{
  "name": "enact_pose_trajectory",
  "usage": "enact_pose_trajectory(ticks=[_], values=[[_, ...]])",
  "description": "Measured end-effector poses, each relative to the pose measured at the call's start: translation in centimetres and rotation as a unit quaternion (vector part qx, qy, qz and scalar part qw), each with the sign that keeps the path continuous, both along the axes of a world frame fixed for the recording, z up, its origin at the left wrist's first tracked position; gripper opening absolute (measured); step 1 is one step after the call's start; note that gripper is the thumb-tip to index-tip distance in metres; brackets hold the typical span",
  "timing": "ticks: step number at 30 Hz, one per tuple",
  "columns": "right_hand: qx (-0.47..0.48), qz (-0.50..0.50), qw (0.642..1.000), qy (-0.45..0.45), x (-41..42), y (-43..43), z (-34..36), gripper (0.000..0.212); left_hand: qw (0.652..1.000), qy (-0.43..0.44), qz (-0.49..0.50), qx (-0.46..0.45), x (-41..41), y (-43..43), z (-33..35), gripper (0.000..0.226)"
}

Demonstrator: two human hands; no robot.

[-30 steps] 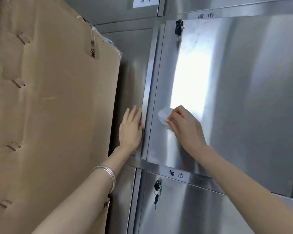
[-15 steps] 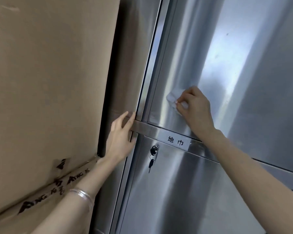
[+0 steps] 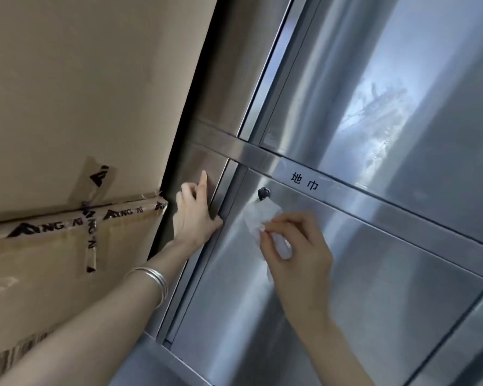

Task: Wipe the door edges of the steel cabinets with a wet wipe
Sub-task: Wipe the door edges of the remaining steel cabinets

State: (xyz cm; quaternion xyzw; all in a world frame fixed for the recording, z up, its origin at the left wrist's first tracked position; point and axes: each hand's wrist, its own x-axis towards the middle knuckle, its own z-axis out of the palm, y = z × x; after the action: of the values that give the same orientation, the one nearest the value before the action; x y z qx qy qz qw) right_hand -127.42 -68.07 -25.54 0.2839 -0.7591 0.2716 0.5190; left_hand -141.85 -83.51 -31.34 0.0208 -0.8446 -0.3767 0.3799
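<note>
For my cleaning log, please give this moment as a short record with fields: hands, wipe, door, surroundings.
left hand: rests on the cabinet frame beside the lower door, holding nothing
right hand: pinches the wet wipe
wet wipe: at the lower door, just below its lock
nearby: taped cardboard box at the left

Wet wipe (image 3: 258, 218): white, thin, crumpled. I am pinching it between thumb and fingertips of my right hand (image 3: 296, 252). It is sitting against the upper left corner of the lower door (image 3: 360, 288), just under the lock (image 3: 263, 193) and near the door's left edge. One corner is sticking up past my fingers; the rest is bunching under my palm.

Lower door: brushed steel, sitting closed in its frame.

Upper door (image 3: 402, 93): steel, closed, showing streaky smears in the glare.
</note>
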Motion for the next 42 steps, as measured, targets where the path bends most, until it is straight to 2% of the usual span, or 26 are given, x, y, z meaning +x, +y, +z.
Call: enact_pose_trajectory(ticks=[5,8,11,13,15,18,20,23,26,30,32,35,38,40,42], values=[[0.020,-0.020,1.000,0.009,4.2,0.2,-1.5,0.005,0.984,0.022,-0.012,0.175,4.7,0.9,-1.6,0.053],[0.020,-0.005,1.000,0.018,6.1,-0.8,-2.0,0.010,0.979,0.078,-0.022,0.187,8.7,-0.4,-3.2,0.044],[0.023,0.026,0.997,0.062,7.4,-3.3,-2.7,0.010,0.963,0.130,-0.113,0.208,13.3,-2.4,-4.6,0.039],[0.034,0.041,0.993,0.109,7.9,-5.5,-3.4,0.009,0.956,0.114,-0.170,0.210,16.9,-3.3,-7.1,0.029],[0.022,0.047,0.988,0.144,8.2,-7.5,-3.5,0.014,0.956,0.046,-0.217,0.192,20.0,-3.8,-10.2,0.015],[-0.034,0.026,0.985,0.168,8.5,-9.5,-2.6,0.027,0.929,-0.052,-0.325,0.168,23.1,-4.1,-12.6,0.023],[-0.062,0.012,0.979,0.193,8.7,-10.0,-2.9,0.029,0.919,-0.062,-0.354,0.162,24.2,-4.3,-12.7,0.034],[-0.078,0.013,0.980,0.181,9.2,-9.6,-6.5,0.028,0.922,-0.049,-0.346,0.168,24.6,-4.3,-12.6,0.042],[-0.051,0.015,0.990,0.127,9.6,-8.5,-9.2,0.029,0.921,-0.054,-0.341,0.182,24.2,-4.1,-13.4,0.027],[-0.110,0.088,0.989,0.033,8.9,-8.0,-3.4,0.021,0.916,-0.056,-0.339,0.205,24.3,-3.8,-14.3,0.032],[-0.115,0.088,0.988,0.050,8.9,-8.3,-1.9,0.019,0.920,-0.055,-0.332,0.202,24.4,-3.9,-14.3,0.035],[-0.090,0.044,0.992,0.075,10.2,-8.6,-5.9,0.015,0.925,-0.050,-0.316,0.203,24.6,-3.8,-14.7,0.038],[-0.053,0.044,0.996,0.055,11.0,-7.9,-8.3,0.008,0.926,-0.048,-0.313,0.207,24.6,-3.7,-14.7,0.038],[-0.056,0.033,0.996,0.065,10.4,-8.0,-5.4,0.005,0.929,-0.048,-0.309,0.198,24.5,-3.7,-14.8,0.035],[-0.084,0.011,0.993,0.083,9.9,-8.5,-1.6,0.005,0.931,-0.040,-0.303,0.202,24.5,-3.6,-14.9,0.045]])
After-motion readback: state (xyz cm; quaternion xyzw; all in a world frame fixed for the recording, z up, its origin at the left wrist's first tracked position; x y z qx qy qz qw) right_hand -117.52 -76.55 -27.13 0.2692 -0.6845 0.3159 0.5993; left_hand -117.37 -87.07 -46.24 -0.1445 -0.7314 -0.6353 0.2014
